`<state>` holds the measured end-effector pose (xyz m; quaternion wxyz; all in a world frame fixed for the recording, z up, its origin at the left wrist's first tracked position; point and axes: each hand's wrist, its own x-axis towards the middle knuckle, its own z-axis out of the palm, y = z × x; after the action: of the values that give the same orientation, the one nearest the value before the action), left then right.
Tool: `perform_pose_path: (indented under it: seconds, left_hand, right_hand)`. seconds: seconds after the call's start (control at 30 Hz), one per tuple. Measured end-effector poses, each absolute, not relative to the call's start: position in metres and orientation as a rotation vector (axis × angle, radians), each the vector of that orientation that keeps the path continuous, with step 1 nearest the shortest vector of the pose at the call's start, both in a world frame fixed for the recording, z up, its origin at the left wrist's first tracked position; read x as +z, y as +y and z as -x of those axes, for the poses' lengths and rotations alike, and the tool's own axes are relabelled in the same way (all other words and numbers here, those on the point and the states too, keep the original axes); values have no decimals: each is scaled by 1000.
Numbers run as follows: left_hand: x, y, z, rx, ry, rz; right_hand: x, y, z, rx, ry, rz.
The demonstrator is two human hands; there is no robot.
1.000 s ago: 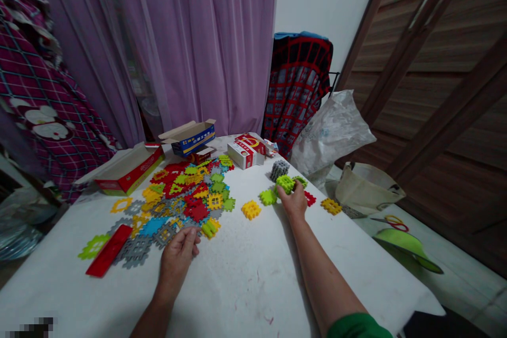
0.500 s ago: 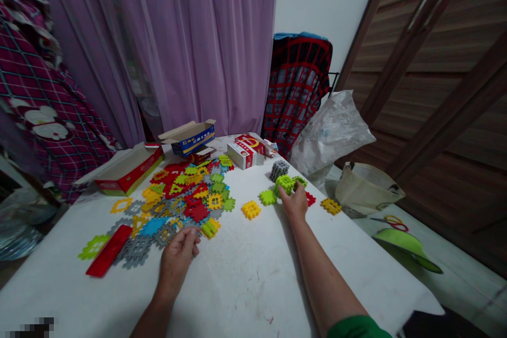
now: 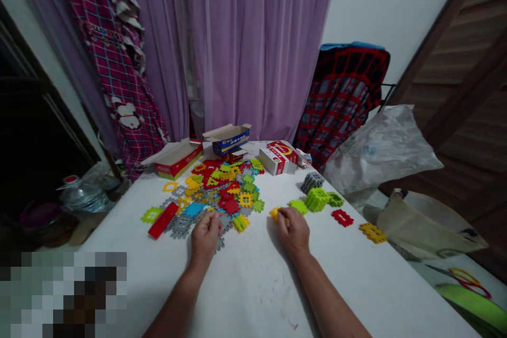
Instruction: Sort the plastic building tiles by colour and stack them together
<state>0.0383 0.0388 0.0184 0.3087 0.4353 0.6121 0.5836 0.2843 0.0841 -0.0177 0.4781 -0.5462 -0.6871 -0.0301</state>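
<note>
Yellow notched plastic block (image 3: 274,214) is being touched by right hand (image 3: 294,229), grip unclear; left hand (image 3: 204,236) being held closed.

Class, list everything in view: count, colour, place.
Table: one, white, centre
Pile: many pieces, mixed, table's left
Bar: one, red, pile's left
Stacks: two, grey and green, right
Green pieces: two, green, beside stacks
Red piece: one, red, right
Yellow blocks: two, yellow, right edge, mid-table
Boxes: at least three, red-green, blue, red-white, back
Curtains: count unclear, purple, behind
Cloths: two, pink left, red-black right
Bags: two, whitish and beige, right
Scissors: one, red-yellow, right
Bottle: one, clear, left
Green object: one, green, lower right
Cupboard: one, brown, right
Left hand: one, at pile
Right hand: one, at yellow block
</note>
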Motion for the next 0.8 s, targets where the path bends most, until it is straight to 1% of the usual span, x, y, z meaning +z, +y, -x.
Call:
perform_pose_path:
  seconds: [0.17, 0.23, 0.3, 0.43, 0.53, 0.6, 0.8]
  left_hand:
    - [15, 41, -3, 1689, 1834, -1311]
    - [11, 43, 9, 1724, 1911, -1349]
    - [7, 44, 16, 1735, 1963, -1364]
    - [-2, 47, 18, 1704, 1977, -1369]
    - [-6, 49, 17, 1705, 1956, -1358]
    - [-7, 51, 17, 1702, 1952, -1352]
    - [-7, 53, 18, 1674, 1930, -1299]
  right_hand:
    - [-25, 75, -245, -177, -1995, 1159]
    - [-23, 82, -240, -207, -2053, 1157]
    - [-17, 95, -239, -197, -2065, 1256]
    - [6, 134, -237, -70, -2016, 1666]
    - [21, 160, -234, -24, -2089, 1862]
    - [28, 173, -231, -22, -2179, 1889]
    - [30, 192, -221, 70, -2393, 1791]
